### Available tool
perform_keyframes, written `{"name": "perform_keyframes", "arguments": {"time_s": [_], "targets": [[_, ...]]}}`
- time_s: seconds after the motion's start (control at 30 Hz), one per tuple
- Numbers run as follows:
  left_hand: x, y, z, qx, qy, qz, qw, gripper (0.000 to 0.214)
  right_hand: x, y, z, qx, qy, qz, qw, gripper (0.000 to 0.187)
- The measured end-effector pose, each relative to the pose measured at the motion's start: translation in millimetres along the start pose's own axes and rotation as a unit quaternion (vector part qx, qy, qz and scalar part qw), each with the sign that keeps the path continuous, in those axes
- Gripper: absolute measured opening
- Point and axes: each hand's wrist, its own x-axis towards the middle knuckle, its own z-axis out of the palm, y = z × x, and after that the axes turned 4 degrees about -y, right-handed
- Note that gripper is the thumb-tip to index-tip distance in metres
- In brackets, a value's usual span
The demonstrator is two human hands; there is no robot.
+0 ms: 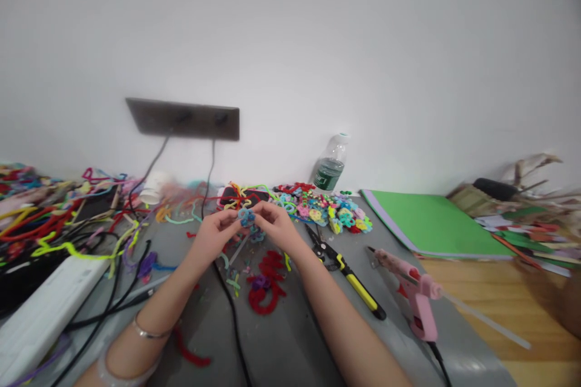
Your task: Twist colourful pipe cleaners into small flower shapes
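My left hand (218, 231) and my right hand (278, 227) meet over the middle of the grey table. Between their fingertips they pinch a small blue pipe-cleaner flower (246, 216), both hands closed on it. Just under it shows another blue fuzzy piece (258, 234); whether the two are joined I cannot tell. A translucent stick (238, 250) slants below my left fingers. Nearer to me lies a red pipe-cleaner coil (271, 266) with a purple piece (261, 282) in its curl.
Yellow-handled pliers (358, 293) and a pink glue gun (420, 299) lie right of my right arm. Behind are colourful pipe-cleaner flowers (318, 208) and a water bottle (330, 166). Tangled pipe cleaners (27, 214), cables and a white power strip (59, 308) crowd the left. Green sheets (436, 224) lie right.
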Motion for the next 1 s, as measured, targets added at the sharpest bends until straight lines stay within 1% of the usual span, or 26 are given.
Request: {"name": "perform_keyframes", "arguments": {"time_s": [0.3,0.43,0.53,0.6,0.7,0.8,0.9,1.0], "targets": [[-0.1,-1.9,1.2,0.001,0.003,0.013,1.0,0.035,-0.3,-5.3,3.2,0.002,-0.019,-0.004,1.0,0.026],[0.7,-1.9,4.3,-0.003,0.018,0.004,1.0,0.036,1.7,-2.6,2.6,0.01,0.006,-0.001,1.0,0.029],[0.6,-0.2,6.7,-0.007,0.009,-0.02,1.0,0.039,3.0,1.4,0.5,0.015,0.026,0.017,0.999,0.027],[0.3,0.2,7.6,-0.029,0.012,-0.039,0.999,0.042,3.4,4.0,-1.3,0.024,0.042,0.031,0.998,0.028],[0.1,0.2,7.7,-0.072,0.034,-0.06,0.995,0.048,3.6,5.9,-3.7,0.032,0.057,0.039,0.997,0.032],[0.1,1.2,7.2,-0.077,0.029,-0.056,0.995,0.049,3.6,5.7,-4.0,0.032,0.05,0.037,0.998,0.035],[0.2,2.7,7.5,-0.046,-0.001,-0.036,0.998,0.046,3.3,5.2,-2.2,0.034,0.027,0.044,0.998,0.037],[0.5,2.1,8.4,-0.027,-0.008,-0.027,0.999,0.041,2.7,3.8,-0.1,0.047,0.007,0.058,0.997,0.04]]}}
